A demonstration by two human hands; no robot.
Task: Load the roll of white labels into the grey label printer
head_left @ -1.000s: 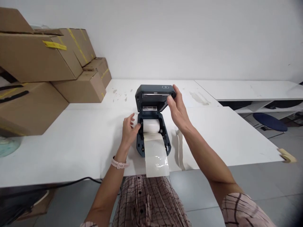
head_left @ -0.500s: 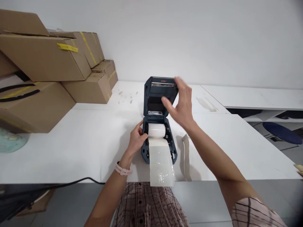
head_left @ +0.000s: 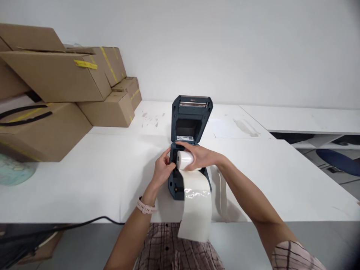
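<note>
A dark blue-grey label printer point(head_left: 176, 193) stands on the white table with its lid point(head_left: 192, 112) tipped up and back. My right hand point(head_left: 201, 155) is wrapped over a white label roll point(head_left: 184, 160) in the printer's body, and the roll sits slightly askew, its left end showing. A wide strip of labels point(head_left: 197, 210) runs from the roll toward me and hangs past the table's front edge. At the printer's left side, my left hand point(head_left: 163, 167) grips the wall, its thumb on the inner part beside the roll.
Cardboard boxes point(head_left: 56, 78) with yellow tape are stacked at the left. A curled paper strip point(head_left: 223, 193) lies right of the printer. A black cable point(head_left: 92, 219) runs along the front edge. A blue stool seat point(head_left: 339, 161) stands beyond the table's right side.
My right hand has come down from the raised lid to the label roll and taken hold of it. The roll has shifted and the strip hangs further down. My left hand stays at the printer.
</note>
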